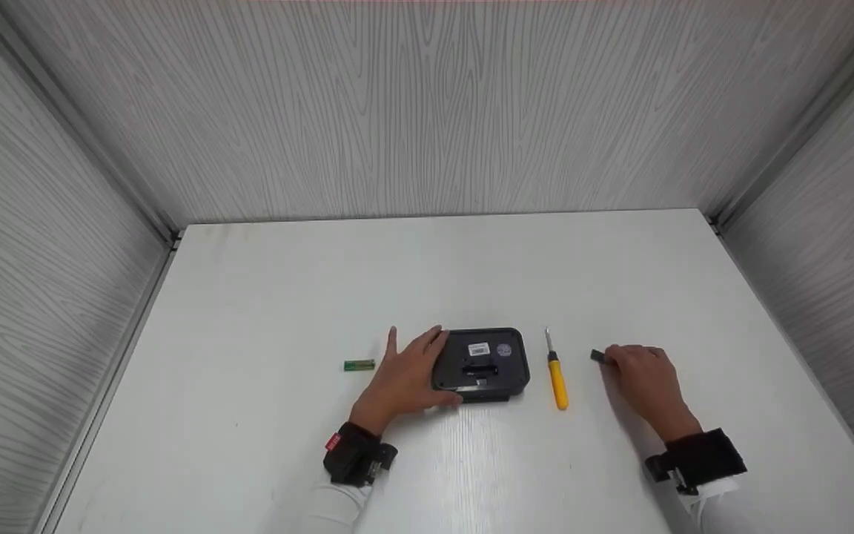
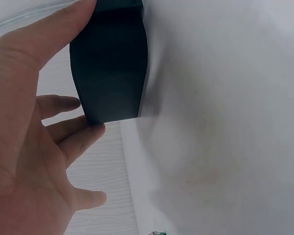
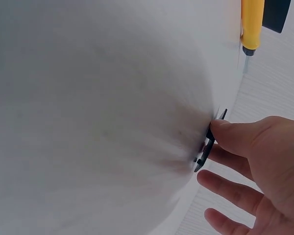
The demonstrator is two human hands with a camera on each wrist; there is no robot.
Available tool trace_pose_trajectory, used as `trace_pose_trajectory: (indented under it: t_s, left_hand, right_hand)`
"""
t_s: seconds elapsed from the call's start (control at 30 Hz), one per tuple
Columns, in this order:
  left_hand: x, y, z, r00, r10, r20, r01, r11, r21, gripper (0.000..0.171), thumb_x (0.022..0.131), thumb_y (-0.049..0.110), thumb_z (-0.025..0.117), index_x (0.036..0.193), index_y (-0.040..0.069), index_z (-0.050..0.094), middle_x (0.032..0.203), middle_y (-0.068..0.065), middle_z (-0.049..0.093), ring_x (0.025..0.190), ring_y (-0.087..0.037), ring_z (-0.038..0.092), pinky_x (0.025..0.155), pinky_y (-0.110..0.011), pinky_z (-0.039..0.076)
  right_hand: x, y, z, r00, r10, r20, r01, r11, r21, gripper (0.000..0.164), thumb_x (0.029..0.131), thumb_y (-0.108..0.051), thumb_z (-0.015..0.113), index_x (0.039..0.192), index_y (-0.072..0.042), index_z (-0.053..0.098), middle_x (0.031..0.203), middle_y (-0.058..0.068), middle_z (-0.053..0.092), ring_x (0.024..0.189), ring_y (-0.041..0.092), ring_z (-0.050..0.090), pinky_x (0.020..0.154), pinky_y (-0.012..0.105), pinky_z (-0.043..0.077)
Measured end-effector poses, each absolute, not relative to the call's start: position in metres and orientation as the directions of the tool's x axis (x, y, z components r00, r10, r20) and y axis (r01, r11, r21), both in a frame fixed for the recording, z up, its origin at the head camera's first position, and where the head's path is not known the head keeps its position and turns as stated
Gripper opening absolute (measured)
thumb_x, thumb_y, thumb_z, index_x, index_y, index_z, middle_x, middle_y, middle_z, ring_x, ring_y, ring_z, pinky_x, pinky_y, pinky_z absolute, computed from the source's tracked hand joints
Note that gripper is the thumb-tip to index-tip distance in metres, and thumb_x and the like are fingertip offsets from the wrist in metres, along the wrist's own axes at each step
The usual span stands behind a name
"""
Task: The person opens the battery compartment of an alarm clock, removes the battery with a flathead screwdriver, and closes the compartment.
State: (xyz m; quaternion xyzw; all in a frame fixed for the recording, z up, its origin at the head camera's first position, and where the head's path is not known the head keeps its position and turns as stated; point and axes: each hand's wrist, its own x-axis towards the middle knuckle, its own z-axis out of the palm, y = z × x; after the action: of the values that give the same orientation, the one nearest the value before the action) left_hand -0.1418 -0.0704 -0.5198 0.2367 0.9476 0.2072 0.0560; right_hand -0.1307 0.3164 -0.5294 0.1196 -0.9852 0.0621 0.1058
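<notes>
A black rectangular device (image 1: 454, 363) lies on the table with its labelled back up and a small recess in the middle of that back. My left hand (image 1: 405, 382) grips its left end, thumb along the near side and fingers at the far side; the left wrist view shows the device's dark end (image 2: 110, 73) between them. Further right, my right hand (image 1: 646, 380) pinches a small black plastic cover (image 3: 206, 147) between thumb and forefinger, close over the table. A screwdriver (image 1: 558, 382) with a yellow handle lies between the device and my right hand, its tip pointing away.
Left of my left hand lies a green battery (image 1: 359, 365). The white table (image 1: 286, 289) is bounded by grey wood-grain panels (image 1: 427, 111) at the back and on both sides. A black strap sits on each wrist.
</notes>
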Motion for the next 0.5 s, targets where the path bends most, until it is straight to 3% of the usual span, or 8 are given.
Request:
trace_pose_trajectory:
  t_s: [0.23, 0.5]
  left_hand:
    - [-0.1431, -0.0684, -0.5212, -0.886, 0.463, -0.029, 0.409, 0.81, 0.42, 0.103, 0.074, 0.064, 0.071, 0.152, 0.008, 0.033, 0.157, -0.007, 0.034, 0.144, -0.021, 0.037, 0.12, -0.059, 0.008]
    - [-0.1429, -0.0679, -0.5242, -0.891, 0.447, -0.081, 0.33, 0.759, 0.562, 0.104, 0.075, 0.054, 0.076, 0.154, 0.009, 0.026, 0.161, -0.005, 0.026, 0.143, -0.025, 0.037, 0.112, -0.041, 0.039]
  right_hand:
    - [-0.1303, 0.3135, -0.5254, -0.946, -0.244, 0.214, -0.265, 0.961, -0.075, 0.006, 0.084, 0.001, 0.066, 0.087, -0.001, 0.071, 0.084, 0.014, 0.073, 0.085, 0.031, 0.067, 0.084, 0.049, 0.052]
    - [-0.1307, 0.3112, -0.5254, -0.95, -0.234, 0.206, -0.255, 0.963, -0.083, 0.007, 0.084, 0.001, 0.066, 0.086, 0.0, 0.072, 0.082, 0.015, 0.07, 0.076, 0.03, 0.064, 0.071, 0.044, 0.053]
